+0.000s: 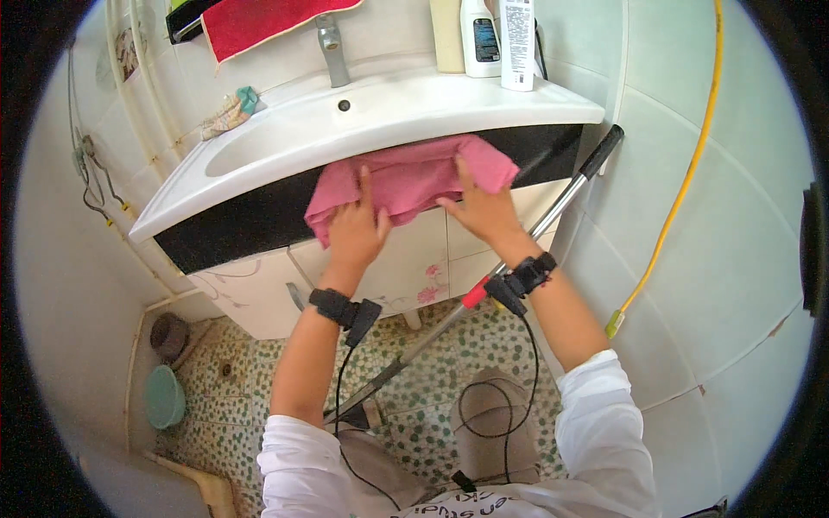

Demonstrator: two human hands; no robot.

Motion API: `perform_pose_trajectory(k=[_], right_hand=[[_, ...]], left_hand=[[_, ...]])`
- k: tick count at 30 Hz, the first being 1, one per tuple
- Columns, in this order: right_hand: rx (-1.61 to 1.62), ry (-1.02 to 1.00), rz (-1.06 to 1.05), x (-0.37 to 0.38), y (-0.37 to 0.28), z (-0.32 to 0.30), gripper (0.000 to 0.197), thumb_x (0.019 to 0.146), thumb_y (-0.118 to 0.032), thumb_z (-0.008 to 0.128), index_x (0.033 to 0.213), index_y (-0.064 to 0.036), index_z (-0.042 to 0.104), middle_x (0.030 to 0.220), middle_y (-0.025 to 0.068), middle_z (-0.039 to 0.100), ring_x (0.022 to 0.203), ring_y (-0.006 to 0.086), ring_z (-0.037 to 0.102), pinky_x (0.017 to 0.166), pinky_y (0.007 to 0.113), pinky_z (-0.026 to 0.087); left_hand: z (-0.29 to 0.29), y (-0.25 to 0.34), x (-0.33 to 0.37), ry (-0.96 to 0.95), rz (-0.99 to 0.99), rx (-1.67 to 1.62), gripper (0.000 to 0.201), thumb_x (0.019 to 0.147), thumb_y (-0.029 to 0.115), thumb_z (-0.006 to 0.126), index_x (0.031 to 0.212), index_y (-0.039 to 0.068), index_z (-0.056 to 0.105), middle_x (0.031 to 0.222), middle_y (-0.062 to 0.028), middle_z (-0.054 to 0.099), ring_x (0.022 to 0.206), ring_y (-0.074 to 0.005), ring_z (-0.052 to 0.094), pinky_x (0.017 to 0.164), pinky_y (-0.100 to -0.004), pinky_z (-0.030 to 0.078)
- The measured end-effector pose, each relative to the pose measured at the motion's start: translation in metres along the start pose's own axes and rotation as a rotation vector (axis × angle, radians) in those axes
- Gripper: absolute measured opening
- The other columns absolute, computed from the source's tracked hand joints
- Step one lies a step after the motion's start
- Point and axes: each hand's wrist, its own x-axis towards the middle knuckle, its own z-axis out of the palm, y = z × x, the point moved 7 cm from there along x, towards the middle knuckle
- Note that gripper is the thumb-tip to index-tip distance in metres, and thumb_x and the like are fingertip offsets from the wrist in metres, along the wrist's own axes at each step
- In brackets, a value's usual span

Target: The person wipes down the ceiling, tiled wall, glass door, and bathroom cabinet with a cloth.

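Observation:
A pink towel (410, 177), loosely folded, is spread between my two hands just below the front rim of the white sink (302, 129). It covers part of the black band (233, 220) on the cabinet front. My left hand (356, 229) grips its left part, the index finger stretched up over the cloth. On the right part, my right hand (484, 207) holds it with the index finger raised along the fabric and the thumb pointing inward. The other fingers are partly hidden in the folds. I cannot tell whether the towel touches the cabinet.
A mop with a metal pole (553, 211) leans diagonally beneath my right forearm. Several bottles (481, 39) stand on the sink's right ledge. A tap (332, 52), a crumpled cloth (230, 114) and a red towel (276, 24) are behind the basin. A teal basin (164, 397) sits at the lower left.

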Motion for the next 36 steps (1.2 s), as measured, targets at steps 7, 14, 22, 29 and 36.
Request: perform_pose_trajectory(k=[7, 14, 22, 29, 36], right_hand=[[0.123, 0.122, 0.218, -0.013, 0.078, -0.021, 0.07, 0.073, -0.046, 0.042, 0.117, 0.0049, 0.023, 0.102, 0.0248, 0.046, 0.094, 0.0341, 0.046, 0.08, 0.038, 0.036], [0.113, 0.265, 0.318, -0.02, 0.094, -0.032, 0.064, 0.077, -0.037, 0.041, 0.118, 0.0061, 0.018, 0.106, 0.0289, 0.04, 0.095, 0.0373, 0.043, 0.077, 0.036, 0.037], [0.236, 0.163, 0.238, -0.021, 0.05, -0.018, 0.067, 0.077, -0.036, 0.043, 0.119, 0.0059, 0.012, 0.108, 0.0279, 0.039, 0.098, 0.0372, 0.042, 0.08, 0.036, 0.035], [0.447, 0.174, 0.022, -0.001, -0.057, 0.003, 0.067, 0.077, -0.037, 0.045, 0.121, 0.0028, 0.013, 0.117, 0.0255, 0.031, 0.108, 0.0356, 0.032, 0.089, 0.034, 0.027], [0.477, -0.006, -0.185, 0.017, -0.174, 0.022, 0.066, 0.076, -0.041, 0.042, 0.122, 0.0002, 0.018, 0.117, 0.0234, 0.033, 0.109, 0.0343, 0.032, 0.091, 0.038, 0.024]], left_hand=[[0.045, 0.065, 0.016, -0.222, 0.054, -0.242, 0.031, 0.07, 0.027, 0.048, 0.091, 0.005, 0.049, 0.068, -0.0113, 0.053, 0.061, -0.026, 0.053, 0.052, -0.0361, 0.043], [0.052, 0.098, 0.034, -0.228, 0.149, -0.37, 0.026, 0.07, 0.026, 0.047, 0.085, 0.005, 0.05, 0.071, -0.01, 0.054, 0.065, -0.0235, 0.053, 0.055, -0.0333, 0.043], [0.017, 0.047, 0.027, -0.109, 0.289, -0.195, 0.017, 0.068, 0.022, 0.048, 0.07, 0.006, 0.053, 0.069, -0.006, 0.054, 0.066, -0.0193, 0.053, 0.06, -0.031, 0.04], [-0.032, -0.057, -0.004, -0.11, 0.268, 0.102, 0.019, 0.069, 0.025, 0.047, 0.063, 0.008, 0.054, 0.066, -0.0049, 0.053, 0.065, -0.0191, 0.052, 0.06, -0.0313, 0.039], [-0.095, -0.161, -0.045, -0.155, 0.122, 0.218, 0.054, 0.071, 0.021, 0.046, 0.121, 0.013, 0.03, 0.086, -0.0151, 0.049, 0.077, -0.0284, 0.046, 0.072, -0.037, 0.036]])
